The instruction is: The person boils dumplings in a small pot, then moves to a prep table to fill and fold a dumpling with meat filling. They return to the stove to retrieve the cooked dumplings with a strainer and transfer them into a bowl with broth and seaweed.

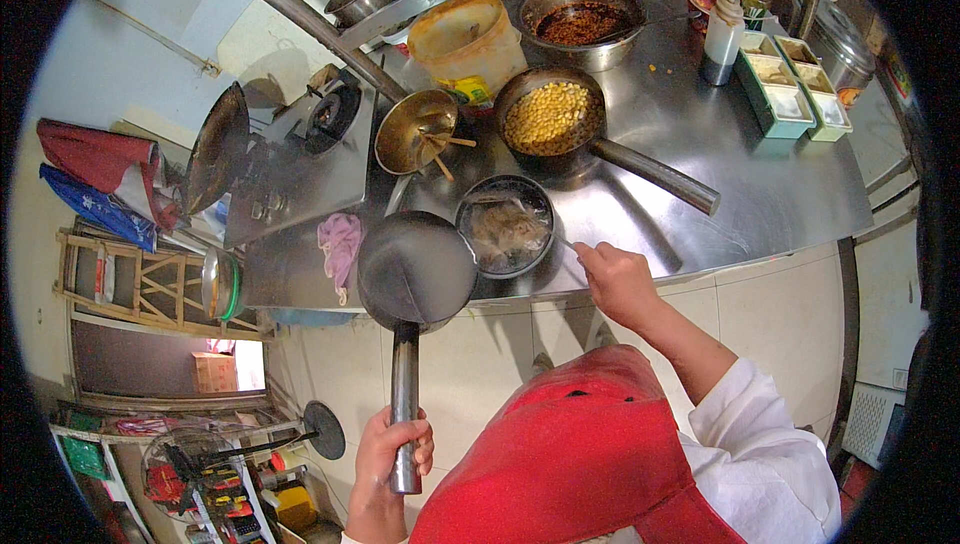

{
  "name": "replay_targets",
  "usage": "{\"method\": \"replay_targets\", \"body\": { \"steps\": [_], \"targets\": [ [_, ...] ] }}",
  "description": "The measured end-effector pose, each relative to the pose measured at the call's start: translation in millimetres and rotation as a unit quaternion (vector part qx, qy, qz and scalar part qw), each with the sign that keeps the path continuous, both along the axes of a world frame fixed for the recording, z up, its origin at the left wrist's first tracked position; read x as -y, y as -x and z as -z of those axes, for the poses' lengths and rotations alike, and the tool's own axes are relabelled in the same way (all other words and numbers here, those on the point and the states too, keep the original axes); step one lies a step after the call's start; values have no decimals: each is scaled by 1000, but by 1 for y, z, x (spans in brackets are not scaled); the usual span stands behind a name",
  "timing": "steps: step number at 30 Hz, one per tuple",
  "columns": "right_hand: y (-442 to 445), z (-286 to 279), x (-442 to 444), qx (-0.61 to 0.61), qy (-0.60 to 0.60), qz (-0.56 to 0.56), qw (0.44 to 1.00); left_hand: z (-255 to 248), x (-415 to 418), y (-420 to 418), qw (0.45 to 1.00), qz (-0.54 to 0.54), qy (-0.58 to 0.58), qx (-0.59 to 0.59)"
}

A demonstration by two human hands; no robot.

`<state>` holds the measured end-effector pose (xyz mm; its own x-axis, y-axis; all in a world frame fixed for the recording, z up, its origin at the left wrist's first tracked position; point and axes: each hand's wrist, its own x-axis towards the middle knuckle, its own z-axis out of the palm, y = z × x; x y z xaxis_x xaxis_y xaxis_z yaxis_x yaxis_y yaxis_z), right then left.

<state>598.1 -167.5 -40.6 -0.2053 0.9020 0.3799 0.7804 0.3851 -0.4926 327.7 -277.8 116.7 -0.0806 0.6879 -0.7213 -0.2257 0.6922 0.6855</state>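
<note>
My left hand [395, 443] grips the metal handle of a dark saucepan [418, 266], which is tilted at the steel table's front edge, its rim against a dark round bowl [506, 225]. That bowl holds cloudy liquid with pale brownish food in it. My right hand [619, 281] holds the thin metal handle of a utensil [566, 241] whose far end reaches the bowl's right rim; its head cannot be made out. Behind the bowl stands a long-handled pan [551, 120] with yellow kernels or beans. Left of that pan is a metal strainer or bowl [417, 131] with wooden sticks.
A stained plastic tub [469, 41] and a steel basin of dark red chili sauce [585, 19] stand at the back. At right are a squeeze bottle [724, 41] and seasoning boxes [776, 86]. A pink cloth [341, 248] lies left, near a gas stove [330, 120] and a wok [217, 150].
</note>
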Motion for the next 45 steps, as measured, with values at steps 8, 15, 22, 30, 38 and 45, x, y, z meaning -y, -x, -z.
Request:
{"method": "replay_targets", "body": {
  "steps": [8,15,22,30,38,45],
  "targets": [
    [-2,-8,10,-10,36,-29,999,0,1,3,1000,0,1,7],
    [-9,-21,23,-86,44,-43,994,0,0,7,1000,6,-2,14],
    [-17,-21,21,-147,-38,-24,988,0,1,9,1000,14,-8,18],
    [-8,-11,3,-14,-52,18,998,0,0,11,1000,7,1,20],
    [-3,-6,8,-53,-34,0,998,-2,0,10,1000,19,-3,1],
    [-3,-20,19,-94,-9,-12,995,-3,-1,12,999,32,-4,-8]
  ]
}}
